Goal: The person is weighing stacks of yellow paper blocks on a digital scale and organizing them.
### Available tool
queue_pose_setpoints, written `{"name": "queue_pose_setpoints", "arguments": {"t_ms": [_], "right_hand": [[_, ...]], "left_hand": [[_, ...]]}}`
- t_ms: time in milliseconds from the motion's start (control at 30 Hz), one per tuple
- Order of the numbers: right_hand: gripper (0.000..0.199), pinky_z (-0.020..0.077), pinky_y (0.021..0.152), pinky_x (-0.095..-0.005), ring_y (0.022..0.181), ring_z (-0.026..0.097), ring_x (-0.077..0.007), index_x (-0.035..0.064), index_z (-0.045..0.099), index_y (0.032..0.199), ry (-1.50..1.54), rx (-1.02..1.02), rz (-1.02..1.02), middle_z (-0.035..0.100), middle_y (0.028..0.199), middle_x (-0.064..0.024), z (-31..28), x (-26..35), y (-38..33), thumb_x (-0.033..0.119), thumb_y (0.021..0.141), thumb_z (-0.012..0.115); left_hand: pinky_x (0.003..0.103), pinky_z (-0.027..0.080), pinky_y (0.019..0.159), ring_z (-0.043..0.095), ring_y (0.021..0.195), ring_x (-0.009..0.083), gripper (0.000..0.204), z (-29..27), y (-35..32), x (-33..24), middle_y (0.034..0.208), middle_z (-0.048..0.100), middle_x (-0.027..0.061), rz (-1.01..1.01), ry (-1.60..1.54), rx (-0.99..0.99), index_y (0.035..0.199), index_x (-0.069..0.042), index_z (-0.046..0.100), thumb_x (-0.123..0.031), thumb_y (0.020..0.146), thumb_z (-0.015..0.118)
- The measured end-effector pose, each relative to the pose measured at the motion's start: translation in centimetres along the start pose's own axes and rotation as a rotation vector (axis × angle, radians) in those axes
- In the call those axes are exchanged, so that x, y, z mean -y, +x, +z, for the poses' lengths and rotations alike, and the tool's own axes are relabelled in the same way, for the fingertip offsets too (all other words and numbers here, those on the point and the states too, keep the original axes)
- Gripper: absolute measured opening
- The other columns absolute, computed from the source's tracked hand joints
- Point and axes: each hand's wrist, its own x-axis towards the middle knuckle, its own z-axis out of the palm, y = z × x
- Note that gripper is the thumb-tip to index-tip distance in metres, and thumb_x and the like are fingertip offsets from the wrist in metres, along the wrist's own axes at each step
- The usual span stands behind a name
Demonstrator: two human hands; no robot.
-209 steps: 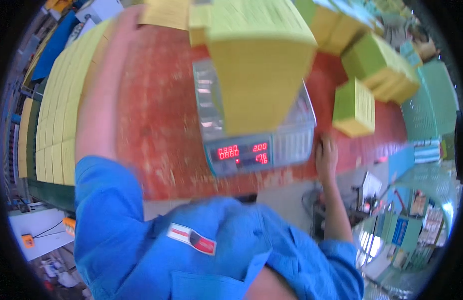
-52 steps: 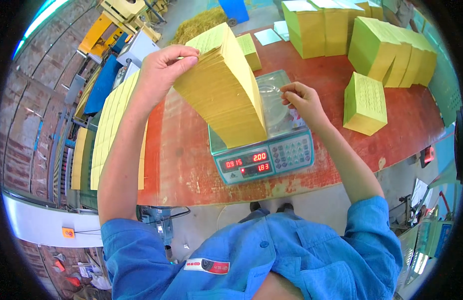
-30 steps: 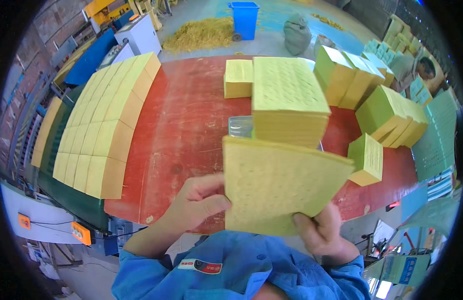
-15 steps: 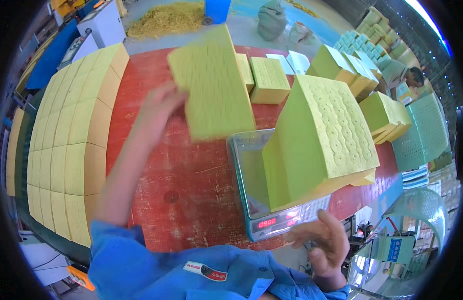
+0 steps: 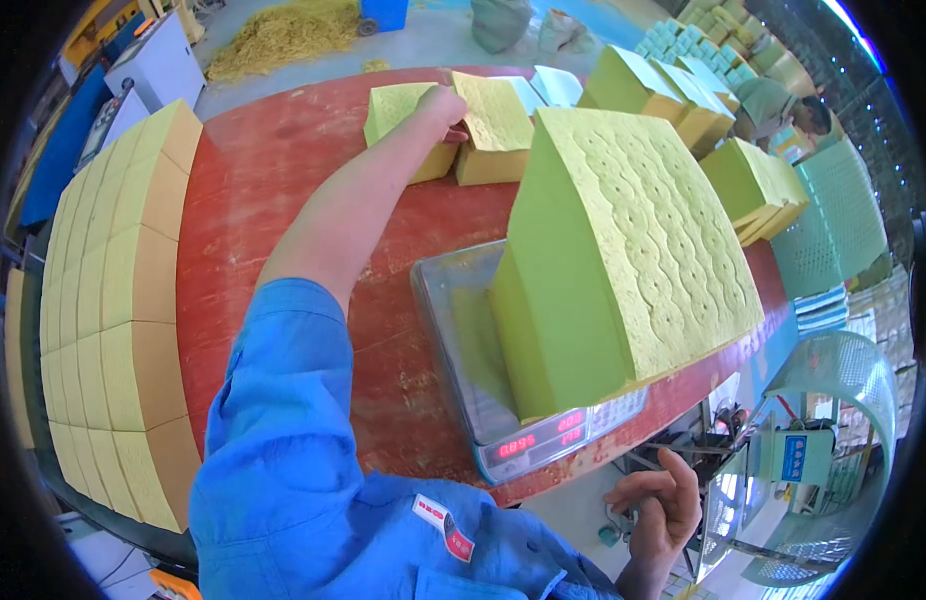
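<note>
Weighing looks well along, by judgement: the tall yellow paper stack [image 5: 663, 230] is set on the scale [image 5: 450, 310], right of frame centre, and the lit red display [image 5: 543, 442] is shown at the scale's front edge. No hand is laid on the stack. Not yet done: the tall stack is not taken off the platform, and the top of the right small stack [image 5: 495, 108], upper centre, is not squared, its upper sheets being lifted and askew. The left small stack [image 5: 388, 112] is placed just beside it. The left hand [image 5: 445, 106] is held at the near edge between these two, fingers bunched narrow; whether sheets are pinched cannot be told. The right hand [image 5: 661, 505], lower right, is empty, fingers half curled and loosely spread, clear of the scale. Ranked stacks [image 5: 103, 330] are lined up along the left side, seemingly finished, and more stacks [image 5: 633, 85] are stood at upper right on the red table [image 5: 273, 200]. As for looks, the tall stack's top is pale yellow, embossed with wavy lines and dotted with small marks; its left face is greenish, smooth and flush. Its lower front is partly hidden by its own overhanging top.
</note>
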Motion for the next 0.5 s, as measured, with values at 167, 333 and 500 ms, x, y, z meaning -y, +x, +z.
{"name": "queue_pose_setpoints", "arguments": {"t_ms": [167, 333, 500], "right_hand": [[0.051, 0.0537, 0.07, -0.0318, 0.08, 0.067, -0.0224, -0.0078, 0.039, 0.135, 0.074, 0.1, 0.051, 0.068, 0.093, -0.0186, -2.2, -1.6, -0.8, -0.005, 0.084, 0.048], [0.046, 0.0493, 0.068, -0.0273, 0.073, 0.062, -0.0177, -0.0082, 0.045, 0.131, 0.007, -0.031, -0.077, 0.066, 0.088, -0.0163, -4.1, -3.5, 1.0, -0.003, 0.086, 0.043], [0.039, 0.0483, 0.069, -0.0275, 0.078, 0.063, -0.0171, -0.0065, 0.05, 0.129, 0.165, -0.041, -0.038, 0.066, 0.09, -0.014, -5.4, -6.0, 4.6, 0.001, 0.091, 0.043]], "left_hand": [[0.039, 0.056, 0.065, 0.069, 0.08, 0.0276, 0.027, -1.5, 0.1, 0.4, 0.093, 0.067, 0.0179, 0.195, 0.682, -0.158, 0.111, 0.002, 0.059, -0.017, 0.092, 0.056], [0.039, 0.055, 0.066, 0.065, 0.084, 0.0292, 0.031, -6.8, -5.0, -1.3, 0.101, 0.063, 0.0181, 0.394, 0.503, -0.031, 0.112, 0.005, 0.054, -0.018, 0.092, 0.056], [0.041, 0.055, 0.067, 0.062, 0.092, 0.0302, 0.044, -7.5, -18.7, -5.6, 0.105, 0.059, 0.018, 0.184, 0.462, 0.24, 0.125, 0.004, 0.046, -0.025, 0.093, 0.057]]}}
